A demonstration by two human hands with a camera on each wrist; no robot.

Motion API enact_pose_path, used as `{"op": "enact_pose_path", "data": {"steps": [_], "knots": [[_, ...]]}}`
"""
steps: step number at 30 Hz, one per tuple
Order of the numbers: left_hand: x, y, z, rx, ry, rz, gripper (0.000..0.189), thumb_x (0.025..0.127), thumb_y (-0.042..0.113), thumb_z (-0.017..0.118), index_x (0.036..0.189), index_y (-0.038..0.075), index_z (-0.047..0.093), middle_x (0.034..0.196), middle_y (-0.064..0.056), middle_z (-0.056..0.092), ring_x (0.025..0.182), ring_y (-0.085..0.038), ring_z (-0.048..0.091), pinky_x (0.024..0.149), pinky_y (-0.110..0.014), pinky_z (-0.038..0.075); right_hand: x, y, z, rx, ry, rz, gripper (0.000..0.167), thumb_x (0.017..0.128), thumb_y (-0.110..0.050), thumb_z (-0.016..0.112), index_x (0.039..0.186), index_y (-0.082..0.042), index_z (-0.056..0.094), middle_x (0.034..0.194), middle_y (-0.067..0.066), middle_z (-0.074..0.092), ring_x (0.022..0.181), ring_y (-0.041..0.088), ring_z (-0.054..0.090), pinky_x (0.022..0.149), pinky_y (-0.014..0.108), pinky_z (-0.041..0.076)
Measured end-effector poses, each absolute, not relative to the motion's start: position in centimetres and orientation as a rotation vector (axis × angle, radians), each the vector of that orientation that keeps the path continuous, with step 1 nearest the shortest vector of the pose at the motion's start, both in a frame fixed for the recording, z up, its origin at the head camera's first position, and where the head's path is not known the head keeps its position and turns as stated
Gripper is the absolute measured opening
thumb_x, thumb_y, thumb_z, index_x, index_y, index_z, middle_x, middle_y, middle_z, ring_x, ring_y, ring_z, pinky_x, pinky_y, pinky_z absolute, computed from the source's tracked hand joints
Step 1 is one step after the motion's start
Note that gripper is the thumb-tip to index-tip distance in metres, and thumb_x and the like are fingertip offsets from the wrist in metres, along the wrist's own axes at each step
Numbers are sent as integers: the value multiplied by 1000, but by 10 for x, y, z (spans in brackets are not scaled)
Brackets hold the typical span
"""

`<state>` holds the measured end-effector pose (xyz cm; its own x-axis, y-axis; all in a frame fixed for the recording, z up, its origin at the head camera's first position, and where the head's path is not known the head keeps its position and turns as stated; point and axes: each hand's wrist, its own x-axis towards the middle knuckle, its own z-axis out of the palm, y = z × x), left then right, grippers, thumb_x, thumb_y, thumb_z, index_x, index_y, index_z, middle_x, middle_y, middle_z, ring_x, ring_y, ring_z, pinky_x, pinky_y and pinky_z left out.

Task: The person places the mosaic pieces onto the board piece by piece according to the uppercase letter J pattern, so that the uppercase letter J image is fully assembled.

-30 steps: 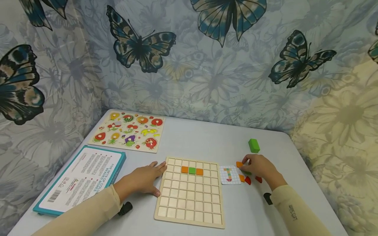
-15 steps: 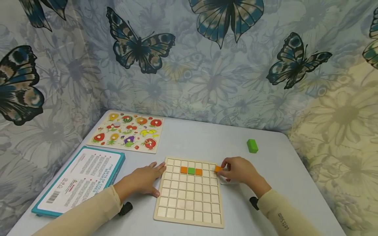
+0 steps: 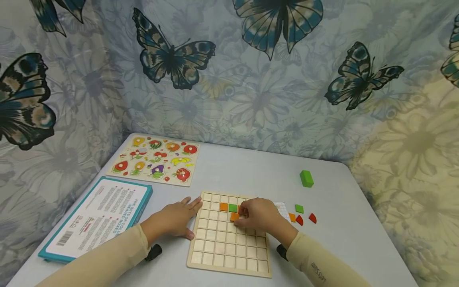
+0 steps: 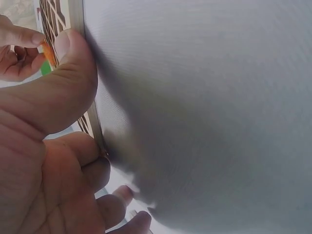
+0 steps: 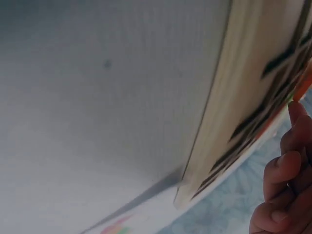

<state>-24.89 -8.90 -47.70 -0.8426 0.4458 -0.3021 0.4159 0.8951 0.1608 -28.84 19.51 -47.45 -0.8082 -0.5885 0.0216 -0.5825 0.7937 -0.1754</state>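
Observation:
My right hand (image 3: 259, 215) pinches an orange square tile (image 3: 234, 217) over the wooden grid board (image 3: 229, 268), just below a green tile (image 3: 232, 208) set in the second row. Left of that green tile sits another orange tile (image 3: 224, 207); the orange one to its right is mostly covered by my fingers. My left hand (image 3: 173, 219) rests with fingers spread against the board's left edge, its thumb (image 4: 73, 73) touching the side in the left wrist view. A printed pattern card (image 3: 283, 209) lies partly hidden behind my right hand.
Right of the card lie a green tile (image 3: 299, 208), an orange tile (image 3: 292, 217) and two red pieces (image 3: 312, 218). A green block (image 3: 306, 178) stands farther back. At left are a fruit puzzle board (image 3: 154, 161) and a teal-edged box (image 3: 97, 219).
My right hand has picked up an orange tile from beside the card and carried it left onto the board. The left hand has stayed at the board's edge.

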Motion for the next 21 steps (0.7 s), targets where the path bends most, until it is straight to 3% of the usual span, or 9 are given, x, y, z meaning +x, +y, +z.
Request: {"op": "enact_pose_path", "data": {"steps": [7, 13, 21], "knots": [[-250, -87, -479, 616, 2722, 103, 103, 72, 54, 78, 154, 10, 33, 161, -1, 24, 145, -32, 23, 107, -51, 35, -290, 192, -479, -992, 2958, -280, 28, 76, -52, 80, 82, -27, 68, 74, -17, 60, 62, 2, 49, 53, 23, 41], [-249, -88, -478, 610, 2721, 107, 104, 71, 53, 78, 154, 10, 33, 160, -1, 24, 145, -33, 23, 107, -51, 35, -290, 189, -479, -1048, 2936, -316, 20, 80, -45, 79, 82, -27, 73, 75, -19, 64, 62, -1, 51, 53, 21, 43], [-249, -88, -483, 605, 2727, 114, 104, 71, 54, 79, 154, 12, 33, 161, 0, 24, 145, -32, 23, 108, -50, 34, -288, 188, -478, -1026, 2929, -318, 21, 80, -45, 79, 83, -25, 73, 74, -18, 63, 64, 0, 53, 54, 22, 44]]}}
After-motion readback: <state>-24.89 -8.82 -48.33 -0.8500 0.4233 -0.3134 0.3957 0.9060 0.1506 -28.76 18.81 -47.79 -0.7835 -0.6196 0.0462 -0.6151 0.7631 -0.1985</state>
